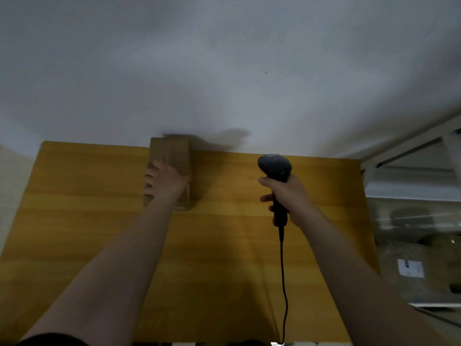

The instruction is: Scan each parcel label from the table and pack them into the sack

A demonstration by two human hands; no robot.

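Head cam, clock laid on the table, 12 = far edge by the wall.

The yellow wooden table (99, 233) fills the lower frame, w/ a plain white wall (224, 71) above it. The parcel (174, 152), a brown cardboard box, sits at approx 12 o'clock. It lies flat on the tabletop w/ its long side running away from the person, and its far end is at the table's far edge by the wall. The pic's blurry and I can't make out a label on it.

The left hand (164, 182) is on the parcel's near half. The palm is on top and the fingers (149, 182) curl down over the box's left side, so it's a grip on the box. The bare forearm runs back toward 7 o'clock, w/ a black sleeve (50, 340) at the bottom edge.

The right hand (290, 196) is up between 1 and 2 o'clock, wrapped tight round the handle of a black barcode scanner (274, 166). The scanner head is on top and points away toward the wall. It's well apart from the parcel, w/ bare tabletop between them. The black cable (283, 270) hangs from the handle's butt and drops toward 6 o'clock.

Off the table at 3 o'clock is a white frame (411, 143). Below it lies a plastic-looking heap (409, 226), too smeared to identify, w/ a white sticker (410, 268) on it.
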